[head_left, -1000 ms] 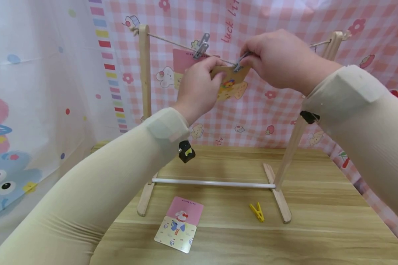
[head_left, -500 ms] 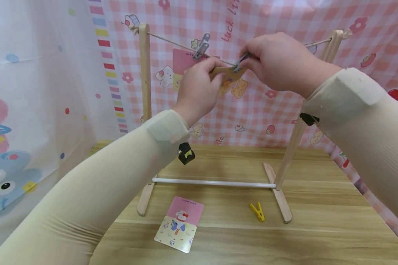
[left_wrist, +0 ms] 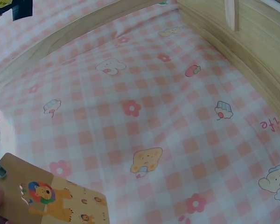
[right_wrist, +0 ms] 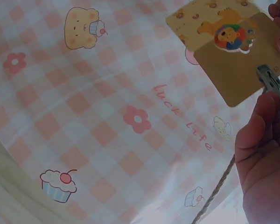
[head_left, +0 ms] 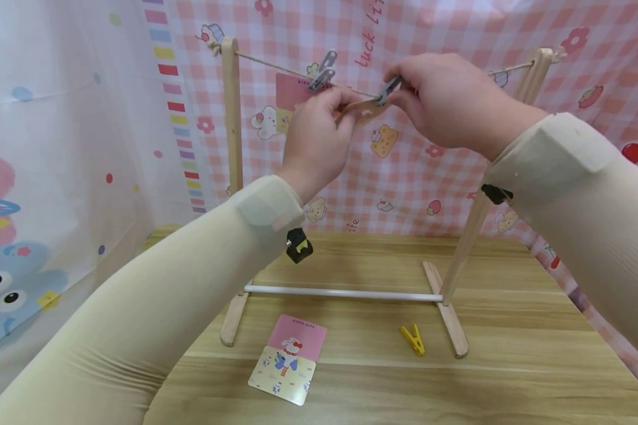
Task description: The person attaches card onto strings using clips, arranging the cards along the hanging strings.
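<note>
- Up at the line in the head view: pinching a tan rectangular card printed with a lion (head_left: 369, 111) between thumb and fingers of the left hand (head_left: 319, 139), likely to steady it against the thin twisted rope (head_left: 273, 66).
- And grasping a grey metal clip (head_left: 388, 91) by its handles with the right hand (head_left: 449, 97), tilted nose-down to the card's upper edge, apparently so as to bring card and rope together.
- Just to the left, spotting a pink-and-cream hanging card (head_left: 293, 88) held to the same rope by a second metal clip (head_left: 323, 71); supported by a pale wooden frame (head_left: 232, 112), presumably for keeping the rope raised.
- Below, noting a flat pink-and-cream rabbit card (head_left: 287, 360) and a yellow clip (head_left: 413, 340) on the wood-grain table (head_left: 372, 378), both untouched.
- Over to the left wrist: catching the lion print face-on at lower left, clip at the card's corner; too cropped there to read the left grip.
- Now the right wrist: pressing thumb and finger round the clip's handles, with left fingertips on the card's far side, seemingly as a counterhold. Cannot tell whether the rope sits between the jaws.
</note>
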Demonstrator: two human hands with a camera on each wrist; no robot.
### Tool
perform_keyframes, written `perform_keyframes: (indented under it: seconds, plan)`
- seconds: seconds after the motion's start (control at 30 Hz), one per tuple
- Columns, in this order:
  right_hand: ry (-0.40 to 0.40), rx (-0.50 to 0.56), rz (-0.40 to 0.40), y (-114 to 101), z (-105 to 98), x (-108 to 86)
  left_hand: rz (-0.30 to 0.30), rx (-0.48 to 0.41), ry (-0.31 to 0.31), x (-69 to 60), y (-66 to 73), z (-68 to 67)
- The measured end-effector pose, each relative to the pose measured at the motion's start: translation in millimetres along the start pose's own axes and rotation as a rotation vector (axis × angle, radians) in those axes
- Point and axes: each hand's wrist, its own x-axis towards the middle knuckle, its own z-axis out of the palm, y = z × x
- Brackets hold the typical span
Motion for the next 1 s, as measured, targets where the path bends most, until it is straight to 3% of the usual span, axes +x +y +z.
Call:
perform_keyframes:
  seconds: [0.37,0.67,1.0]
  plan:
    - [0.104,0.037,-0.027,0,4,-3.1,0.023,0.070,0.044,-2.6,-3.9,-1.0]
    - [0.174,0.033,-0.031,0,7,-6.7,0.050,0.059,0.088,-5.0,-7.9,-1.0]
    - [0.193,0.037,-0.034,1,10,-5.7,0.076,0.024,0.123,-10.9,-14.5,0.7]
